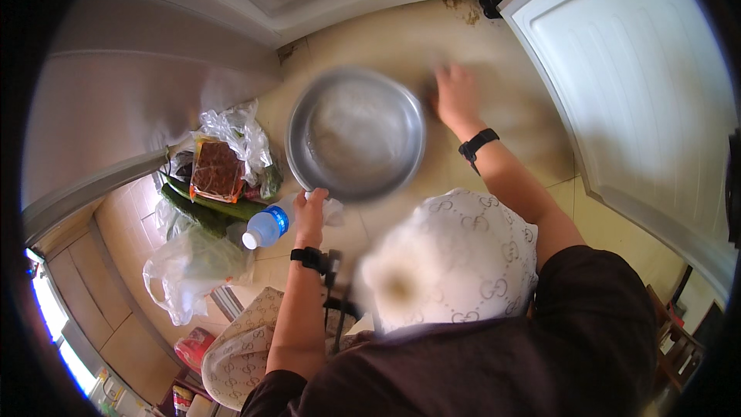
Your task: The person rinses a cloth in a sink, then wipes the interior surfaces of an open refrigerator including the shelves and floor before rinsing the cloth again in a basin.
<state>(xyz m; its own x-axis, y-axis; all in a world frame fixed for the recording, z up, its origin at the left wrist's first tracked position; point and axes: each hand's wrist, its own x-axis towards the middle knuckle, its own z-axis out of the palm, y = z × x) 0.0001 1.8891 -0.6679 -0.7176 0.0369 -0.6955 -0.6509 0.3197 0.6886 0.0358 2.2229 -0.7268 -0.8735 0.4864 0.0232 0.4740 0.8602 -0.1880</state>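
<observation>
A round metal basin [356, 133] stands on the tiled floor before me, with what looks like water in it. My left hand [311, 214] grips its near-left rim. A clear plastic bottle [269, 226] with a blue label and white cap lies beside and partly behind that hand. My right hand [457, 95], blurred, hovers right of the basin, fingers curled. A dark blur shows at its fingers; whether it is an object or shadow I cannot tell.
An open white refrigerator door [631, 81] stands at right; a grey door [156, 75] at left. Left of the basin lie green cucumber-like vegetables [197, 208], a packaged brown block [217, 171] and plastic bags [191, 272]. Patterned white fabric [463, 255] covers my knee.
</observation>
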